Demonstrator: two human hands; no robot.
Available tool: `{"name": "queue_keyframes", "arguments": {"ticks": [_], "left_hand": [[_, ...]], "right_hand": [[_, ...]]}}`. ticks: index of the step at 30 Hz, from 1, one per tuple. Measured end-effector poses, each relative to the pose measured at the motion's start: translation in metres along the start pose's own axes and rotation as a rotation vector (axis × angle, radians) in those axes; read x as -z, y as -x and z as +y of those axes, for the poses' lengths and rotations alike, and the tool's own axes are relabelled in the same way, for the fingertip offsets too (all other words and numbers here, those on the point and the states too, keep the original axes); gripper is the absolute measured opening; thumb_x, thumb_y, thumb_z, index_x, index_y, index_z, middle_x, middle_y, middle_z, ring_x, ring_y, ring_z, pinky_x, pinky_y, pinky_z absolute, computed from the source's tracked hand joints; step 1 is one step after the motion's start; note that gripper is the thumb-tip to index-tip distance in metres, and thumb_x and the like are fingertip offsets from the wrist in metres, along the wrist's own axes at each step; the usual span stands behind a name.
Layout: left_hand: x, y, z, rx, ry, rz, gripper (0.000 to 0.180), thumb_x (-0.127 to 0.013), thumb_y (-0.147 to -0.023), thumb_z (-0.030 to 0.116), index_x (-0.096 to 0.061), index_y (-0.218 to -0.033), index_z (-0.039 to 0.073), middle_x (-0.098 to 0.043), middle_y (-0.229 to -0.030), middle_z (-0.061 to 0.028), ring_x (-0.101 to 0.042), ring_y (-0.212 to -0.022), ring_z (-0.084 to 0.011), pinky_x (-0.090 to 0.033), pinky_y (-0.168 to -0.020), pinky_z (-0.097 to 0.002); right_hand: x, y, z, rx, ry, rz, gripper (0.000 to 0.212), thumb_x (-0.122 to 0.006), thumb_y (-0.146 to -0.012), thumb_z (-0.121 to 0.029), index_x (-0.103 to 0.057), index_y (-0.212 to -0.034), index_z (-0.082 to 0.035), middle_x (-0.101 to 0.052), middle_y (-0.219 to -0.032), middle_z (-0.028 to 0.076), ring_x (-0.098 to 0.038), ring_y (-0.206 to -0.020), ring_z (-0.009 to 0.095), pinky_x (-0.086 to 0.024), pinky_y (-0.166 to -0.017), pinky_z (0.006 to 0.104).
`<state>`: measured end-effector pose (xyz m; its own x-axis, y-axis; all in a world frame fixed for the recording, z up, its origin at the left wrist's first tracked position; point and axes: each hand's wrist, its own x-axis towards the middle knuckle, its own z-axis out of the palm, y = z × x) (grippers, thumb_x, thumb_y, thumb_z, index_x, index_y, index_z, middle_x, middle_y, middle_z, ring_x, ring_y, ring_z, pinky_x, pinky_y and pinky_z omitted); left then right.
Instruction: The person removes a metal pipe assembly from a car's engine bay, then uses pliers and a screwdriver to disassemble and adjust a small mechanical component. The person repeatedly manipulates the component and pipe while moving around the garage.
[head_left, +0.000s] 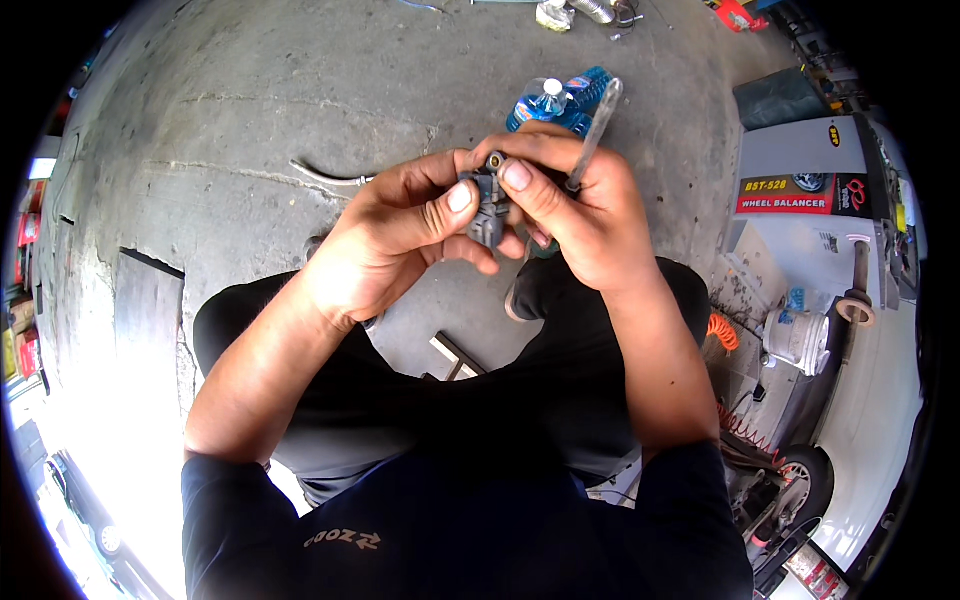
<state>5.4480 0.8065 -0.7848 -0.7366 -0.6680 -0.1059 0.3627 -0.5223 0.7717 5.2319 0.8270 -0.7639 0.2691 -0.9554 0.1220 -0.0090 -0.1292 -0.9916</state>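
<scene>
Both hands meet in front of me over my knees. My left hand (385, 235) and my right hand (575, 205) pinch a small dark grey plastic part (489, 208) with a round brass-coloured opening at its top. The right hand also holds a screwdriver with a clear handle (596, 130), its handle pointing up and away. Both thumbs press on the grey part's near side. A clear bottle of blue liquid (553, 103) with a white cap lies on the concrete floor just beyond the hands.
A white wheel-service machine (810, 200) with a shaft stands at right, with an orange coiled hose (723, 332) and a small wheel (805, 480) below it. A grey cable (325, 177) lies on the cracked concrete floor (250, 120). Metal parts lie at the far top.
</scene>
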Motion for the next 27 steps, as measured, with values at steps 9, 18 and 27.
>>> {"name": "queue_keyframes", "arguments": {"ticks": [9, 18, 27], "left_hand": [[0.015, -0.004, -0.001, -0.060, -0.154, 0.026, 0.039, -0.078, -0.100, 0.030, -0.062, -0.125, 0.004, -0.072, -0.113, -0.0075, -0.073, -0.100, -0.0200, -0.060, -0.090, -0.0362], [0.017, -0.003, -0.001, -0.037, -0.100, -0.035, 0.028, -0.079, -0.098, 0.016, -0.067, -0.119, 0.003, -0.073, -0.101, -0.0068, -0.072, -0.090, -0.0156, -0.062, -0.083, -0.0306], [-0.001, -0.002, 0.003, -0.261, -0.325, 0.138, 0.047, -0.087, -0.091, 0.019, -0.062, -0.127, 0.002, -0.074, -0.106, -0.0063, -0.069, -0.092, -0.0135, -0.056, -0.085, -0.0274]], "right_hand": [[0.002, 0.003, 0.004, -0.059, -0.017, -0.002, 0.031, -0.069, -0.106, -0.027, -0.076, -0.118, 0.001, -0.066, -0.093, 0.000, -0.056, -0.062, 0.006, -0.041, -0.053, 0.0220], [0.010, 0.006, 0.009, -0.188, -0.108, -0.119, 0.027, -0.073, -0.104, -0.024, -0.077, -0.121, -0.003, -0.068, -0.085, -0.003, -0.051, -0.056, 0.003, -0.038, -0.050, 0.0211], [-0.004, 0.002, 0.015, -0.085, -0.127, 0.155, 0.021, -0.076, -0.101, -0.021, -0.063, -0.102, -0.005, -0.067, -0.087, -0.002, -0.052, -0.061, 0.003, -0.039, -0.054, 0.0211]]}}
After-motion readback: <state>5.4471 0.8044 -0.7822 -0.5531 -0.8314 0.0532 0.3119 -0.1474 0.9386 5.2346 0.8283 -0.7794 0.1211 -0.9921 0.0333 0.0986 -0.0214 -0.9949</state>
